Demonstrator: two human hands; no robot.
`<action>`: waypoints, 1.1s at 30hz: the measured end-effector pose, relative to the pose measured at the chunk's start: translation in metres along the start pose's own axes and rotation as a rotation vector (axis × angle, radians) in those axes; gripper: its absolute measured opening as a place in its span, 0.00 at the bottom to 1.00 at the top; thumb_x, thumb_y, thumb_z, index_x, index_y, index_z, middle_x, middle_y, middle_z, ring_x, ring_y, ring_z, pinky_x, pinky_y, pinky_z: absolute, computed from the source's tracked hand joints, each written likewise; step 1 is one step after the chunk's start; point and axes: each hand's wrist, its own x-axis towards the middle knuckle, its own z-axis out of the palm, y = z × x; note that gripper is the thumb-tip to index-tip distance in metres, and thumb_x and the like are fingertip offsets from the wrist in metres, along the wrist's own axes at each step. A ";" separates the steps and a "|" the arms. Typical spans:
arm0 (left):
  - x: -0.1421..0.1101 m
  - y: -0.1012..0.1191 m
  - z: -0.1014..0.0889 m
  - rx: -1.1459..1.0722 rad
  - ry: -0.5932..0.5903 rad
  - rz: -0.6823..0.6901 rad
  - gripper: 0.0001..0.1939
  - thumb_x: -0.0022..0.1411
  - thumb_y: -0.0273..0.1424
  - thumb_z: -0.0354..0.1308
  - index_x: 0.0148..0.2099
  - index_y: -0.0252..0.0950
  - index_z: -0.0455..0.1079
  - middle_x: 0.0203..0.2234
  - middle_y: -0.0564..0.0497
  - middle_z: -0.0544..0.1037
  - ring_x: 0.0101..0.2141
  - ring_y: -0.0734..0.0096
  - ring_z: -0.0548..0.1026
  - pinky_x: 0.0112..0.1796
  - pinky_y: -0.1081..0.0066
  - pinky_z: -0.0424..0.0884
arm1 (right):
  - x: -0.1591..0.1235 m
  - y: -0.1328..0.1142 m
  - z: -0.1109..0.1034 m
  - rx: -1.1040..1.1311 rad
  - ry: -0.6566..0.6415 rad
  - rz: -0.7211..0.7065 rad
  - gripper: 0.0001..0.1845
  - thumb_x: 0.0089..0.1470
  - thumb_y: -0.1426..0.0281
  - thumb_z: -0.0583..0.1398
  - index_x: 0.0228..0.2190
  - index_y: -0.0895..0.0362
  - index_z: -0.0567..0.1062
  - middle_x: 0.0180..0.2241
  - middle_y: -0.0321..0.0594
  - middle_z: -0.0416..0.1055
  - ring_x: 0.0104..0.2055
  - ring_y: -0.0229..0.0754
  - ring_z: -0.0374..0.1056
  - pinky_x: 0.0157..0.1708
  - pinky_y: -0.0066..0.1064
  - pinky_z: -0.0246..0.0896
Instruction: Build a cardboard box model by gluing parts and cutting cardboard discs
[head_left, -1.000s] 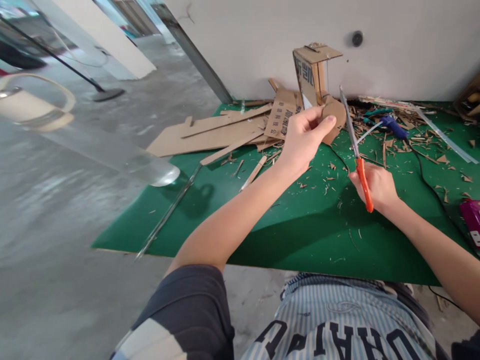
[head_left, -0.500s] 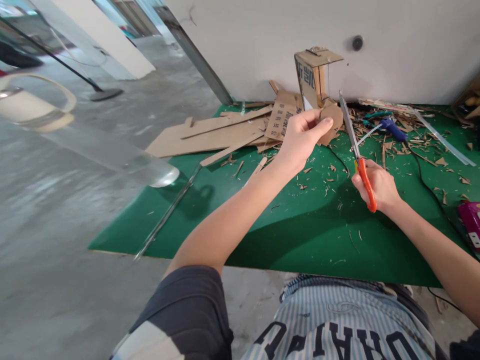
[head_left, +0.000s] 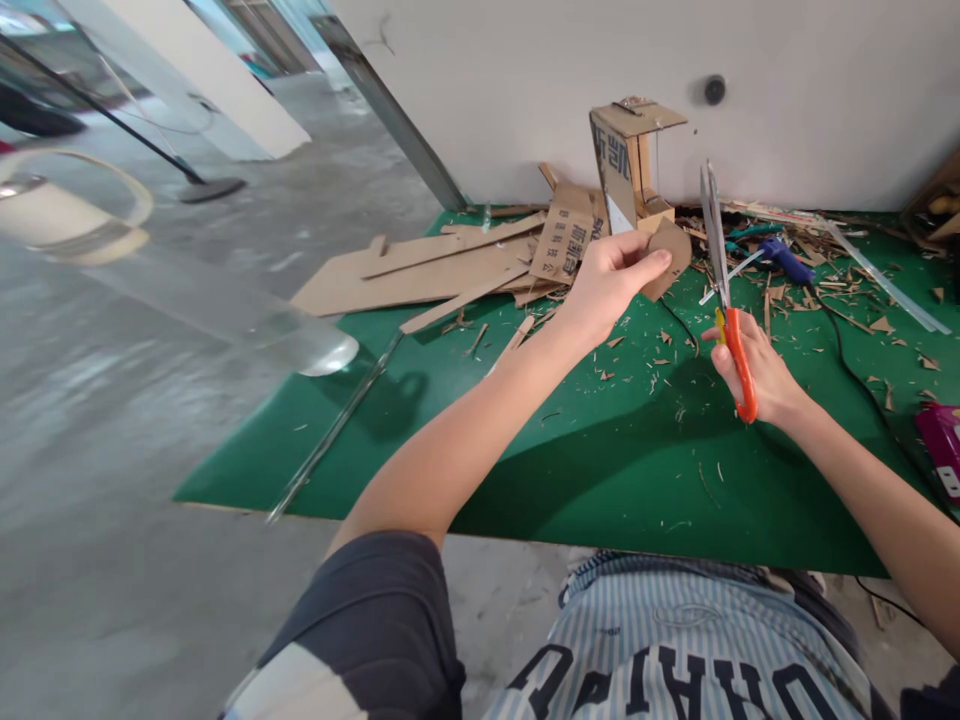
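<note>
My left hand (head_left: 611,285) pinches a small rounded piece of brown cardboard (head_left: 670,252) between thumb and fingers, holding it up above the green mat (head_left: 570,440). My right hand (head_left: 754,370) grips orange-handled scissors (head_left: 726,290), blades closed and pointing up and away, just right of the cardboard piece and not touching it. Both forearms reach out over the mat from the bottom of the view.
Flat cardboard sheets and strips (head_left: 427,265) lie at the mat's back left. A small upright cardboard structure (head_left: 626,155) stands against the white wall. A blue glue gun (head_left: 784,257) with black cord, many scraps, a clear rod (head_left: 885,280) and a pink object (head_left: 941,450) lie right.
The scissors have swung from leaning left to nearly upright and shifted slightly right. My left hand and the cardboard piece dropped a little lower.
</note>
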 end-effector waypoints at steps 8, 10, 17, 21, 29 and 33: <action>0.002 0.008 -0.005 0.001 0.012 0.002 0.23 0.55 0.51 0.71 0.31 0.37 0.71 0.23 0.54 0.65 0.27 0.74 0.69 0.31 0.71 0.69 | 0.004 -0.008 -0.007 0.012 -0.092 -0.001 0.36 0.63 0.38 0.41 0.33 0.54 0.71 0.46 0.54 0.75 0.49 0.58 0.74 0.44 0.50 0.70; 0.001 0.011 -0.004 0.003 0.019 -0.006 0.23 0.54 0.52 0.71 0.31 0.37 0.71 0.23 0.54 0.65 0.28 0.73 0.70 0.32 0.71 0.69 | 0.004 -0.009 -0.008 0.004 -0.105 -0.004 0.36 0.63 0.39 0.41 0.34 0.54 0.71 0.45 0.54 0.75 0.48 0.57 0.74 0.42 0.48 0.70; -0.001 0.014 0.000 0.049 0.037 0.039 0.25 0.54 0.54 0.69 0.34 0.37 0.72 0.25 0.53 0.69 0.31 0.70 0.73 0.33 0.70 0.71 | 0.004 -0.007 -0.009 0.055 -0.137 -0.053 0.36 0.63 0.39 0.41 0.34 0.55 0.70 0.46 0.54 0.74 0.50 0.58 0.73 0.47 0.50 0.69; 0.001 0.013 -0.003 0.056 0.035 0.046 0.21 0.56 0.48 0.70 0.31 0.36 0.70 0.24 0.53 0.67 0.30 0.71 0.73 0.33 0.70 0.71 | 0.004 -0.006 -0.010 0.071 -0.140 -0.062 0.35 0.63 0.39 0.41 0.33 0.54 0.69 0.46 0.55 0.74 0.50 0.58 0.73 0.48 0.52 0.68; -0.004 0.025 0.002 -0.012 -0.049 -0.128 0.13 0.62 0.38 0.68 0.36 0.35 0.70 0.27 0.52 0.71 0.35 0.65 0.79 0.36 0.64 0.80 | 0.005 -0.007 -0.010 0.080 -0.125 -0.070 0.35 0.63 0.39 0.40 0.32 0.54 0.68 0.45 0.54 0.74 0.47 0.56 0.72 0.47 0.50 0.67; -0.006 0.030 0.002 -0.015 -0.081 -0.159 0.11 0.63 0.37 0.67 0.38 0.35 0.71 0.28 0.50 0.74 0.35 0.63 0.81 0.34 0.65 0.81 | 0.006 -0.006 -0.007 0.020 -0.094 -0.074 0.35 0.64 0.41 0.40 0.34 0.54 0.70 0.43 0.51 0.74 0.41 0.51 0.72 0.43 0.47 0.67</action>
